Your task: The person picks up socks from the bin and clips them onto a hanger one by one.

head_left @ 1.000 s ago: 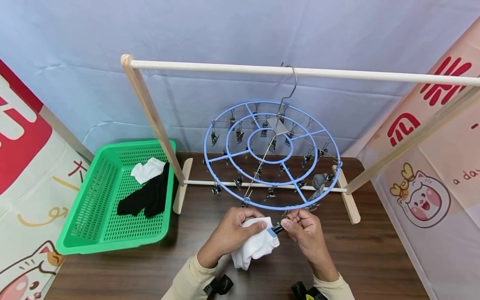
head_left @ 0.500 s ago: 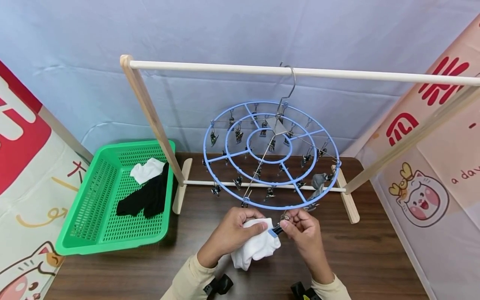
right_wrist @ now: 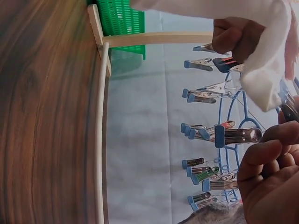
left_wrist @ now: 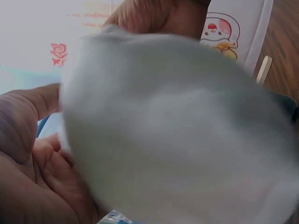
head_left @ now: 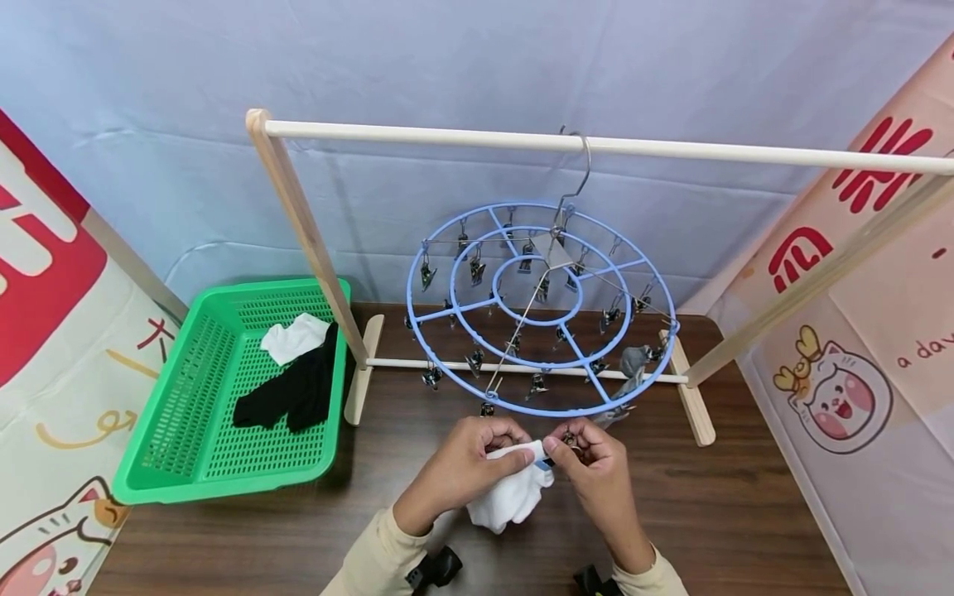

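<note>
Shifted leftward, the right hand (head_left: 599,473) pinches a blue-tipped dark metal clip (head_left: 544,465) against the white fabric sock (head_left: 508,502), lower centre; the left hand (head_left: 464,465) grips the sock, which could slip if clipped shallowly.

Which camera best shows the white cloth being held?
The head view: the white cloth is sharp and mostly uncovered. The left wrist view has it large but blurred; the right wrist view crops it at the top.

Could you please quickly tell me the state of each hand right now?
Left hand: closed, pinching the white cloth.
Right hand: closed, holding a blue-tipped clip at the cloth's edge.
</note>
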The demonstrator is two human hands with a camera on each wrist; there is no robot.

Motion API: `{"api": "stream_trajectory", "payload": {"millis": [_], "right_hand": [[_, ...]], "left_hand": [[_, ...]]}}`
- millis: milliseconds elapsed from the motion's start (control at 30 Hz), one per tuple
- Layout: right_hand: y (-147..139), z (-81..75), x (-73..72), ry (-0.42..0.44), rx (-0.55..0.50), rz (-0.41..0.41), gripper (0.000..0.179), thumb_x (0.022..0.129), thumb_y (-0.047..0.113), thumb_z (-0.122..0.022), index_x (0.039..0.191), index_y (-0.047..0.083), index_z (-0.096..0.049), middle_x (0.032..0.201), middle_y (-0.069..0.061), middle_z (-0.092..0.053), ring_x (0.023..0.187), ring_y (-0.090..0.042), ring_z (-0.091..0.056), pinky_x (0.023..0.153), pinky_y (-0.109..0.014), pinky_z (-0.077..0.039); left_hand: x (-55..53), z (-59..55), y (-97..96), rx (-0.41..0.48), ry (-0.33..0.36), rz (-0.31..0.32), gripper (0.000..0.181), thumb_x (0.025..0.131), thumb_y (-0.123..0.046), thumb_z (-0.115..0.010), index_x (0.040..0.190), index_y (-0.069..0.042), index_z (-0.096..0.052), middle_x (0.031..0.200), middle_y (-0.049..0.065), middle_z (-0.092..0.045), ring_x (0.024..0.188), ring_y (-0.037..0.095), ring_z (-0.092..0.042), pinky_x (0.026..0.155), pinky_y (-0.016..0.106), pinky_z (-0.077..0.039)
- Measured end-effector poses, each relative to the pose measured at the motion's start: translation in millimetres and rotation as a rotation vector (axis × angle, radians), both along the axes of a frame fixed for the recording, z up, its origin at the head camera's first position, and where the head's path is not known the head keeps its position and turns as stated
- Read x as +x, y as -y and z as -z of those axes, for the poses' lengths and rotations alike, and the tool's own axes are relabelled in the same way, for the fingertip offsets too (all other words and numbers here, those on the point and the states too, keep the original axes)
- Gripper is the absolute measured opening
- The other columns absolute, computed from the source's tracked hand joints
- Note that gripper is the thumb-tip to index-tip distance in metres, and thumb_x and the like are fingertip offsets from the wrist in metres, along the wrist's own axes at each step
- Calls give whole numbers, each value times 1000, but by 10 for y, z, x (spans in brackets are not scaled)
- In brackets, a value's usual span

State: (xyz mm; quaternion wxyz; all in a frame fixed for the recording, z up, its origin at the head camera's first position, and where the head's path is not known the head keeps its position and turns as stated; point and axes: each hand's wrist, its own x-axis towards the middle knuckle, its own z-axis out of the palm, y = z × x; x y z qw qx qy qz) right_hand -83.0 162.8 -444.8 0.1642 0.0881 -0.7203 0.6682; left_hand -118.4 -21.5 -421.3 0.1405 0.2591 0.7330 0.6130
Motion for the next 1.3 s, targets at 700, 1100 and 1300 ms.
{"api": "stream_trajectory", "payload": {"millis": [700,1100,1300], "right_hand": [[-62,25,10,38,57,31,13,86,-12,-63,80,-1,-60,57,6,-46,47,-3,-41,37,-29,-31],[-62,4,32,69,85,78,14,83,-16,-63,78,-3,-60,57,7,-45,47,-2,-39,37,-30,-29],[-89,41,17,68,93,87,14,83,-14,-64,79,-2,-61,57,7,-47,47,-3,-40,37,-29,-31]], "left_hand": [[-4,-19,437,-116,-111,-20,4,90,-14,-67,91,-13,-72,83,-5,-68,74,7,-60,66,28,-51],[-242,-132,1105,-73,-96,-42,10,95,-13,-62,95,-7,-70,83,8,-70,77,18,-67,71,36,-55],[-381,-225,1385,-51,-48,-174,14,97,-10,-59,97,1,-68,80,11,-69,75,23,-69,64,30,-54]]}}
